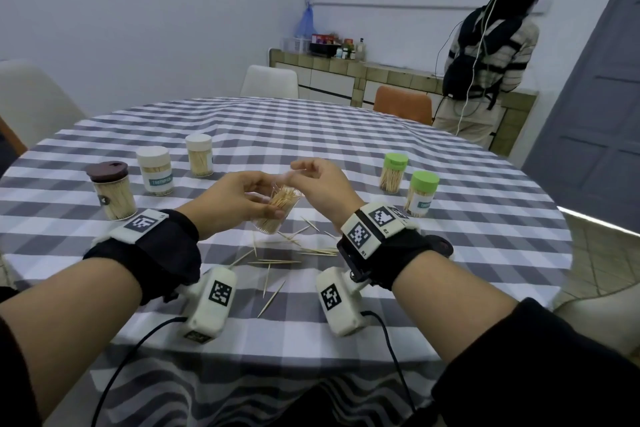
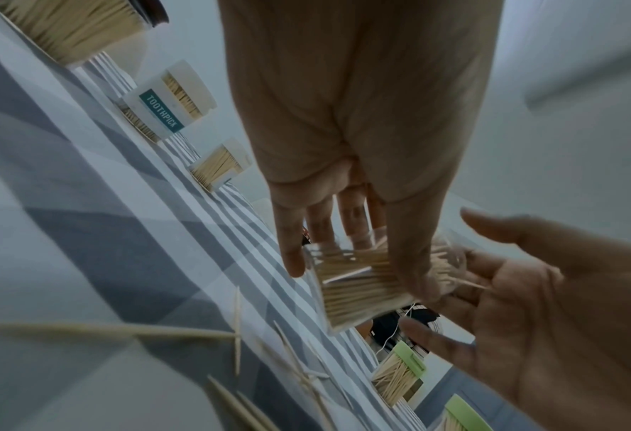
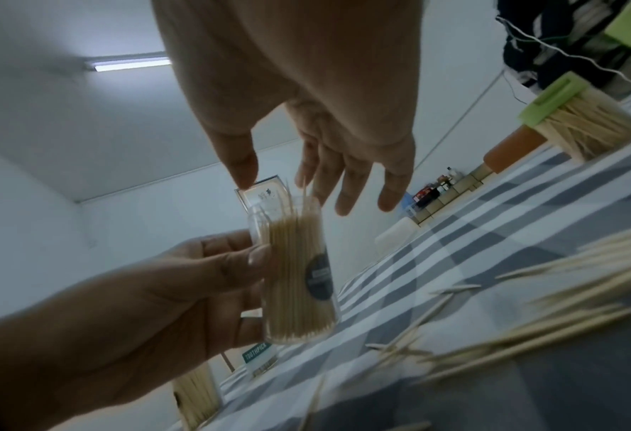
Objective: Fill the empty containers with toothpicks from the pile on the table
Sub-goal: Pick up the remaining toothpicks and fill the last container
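Flanking the hands [image 1: 242, 196]: five capped jars [image 1: 154, 168].

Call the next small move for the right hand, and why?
Probably tap the protruding toothpicks down level. The left hand grips the clear container, nearly full, with tips above its rim; the right hand hovers open there, and loose toothpicks remain on the table.
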